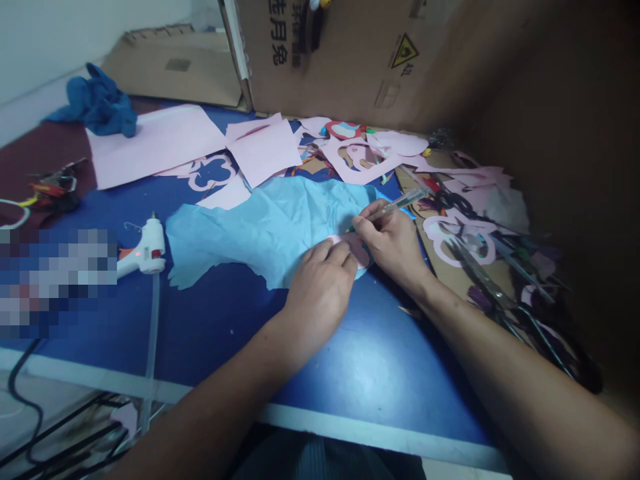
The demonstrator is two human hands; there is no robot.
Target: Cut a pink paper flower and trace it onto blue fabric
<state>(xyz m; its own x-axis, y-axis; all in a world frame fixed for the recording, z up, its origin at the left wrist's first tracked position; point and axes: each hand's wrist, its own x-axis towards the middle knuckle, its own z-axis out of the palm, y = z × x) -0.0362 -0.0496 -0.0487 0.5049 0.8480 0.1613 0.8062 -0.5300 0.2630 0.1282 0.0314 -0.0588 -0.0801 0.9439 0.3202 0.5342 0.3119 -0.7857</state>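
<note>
A crumpled light blue paper sheet (260, 227) lies on the blue table (350, 360). On its right edge rests a small pink paper shape (356, 245). My left hand (320, 287) lies palm down with its fingers stretched onto that pink shape, pressing it flat. My right hand (393, 240) is closed around a clear pen (400, 202), whose tip touches the pink shape near my left fingertips.
A white glue gun (145, 250) lies left of the blue sheet, with its cable running off the front edge. Pink sheets and cut-outs (260, 150) litter the back. Scissors (480, 273) and paper scraps crowd the right. Cardboard boxes (350, 53) stand behind. A blue cloth (97, 100) sits far left.
</note>
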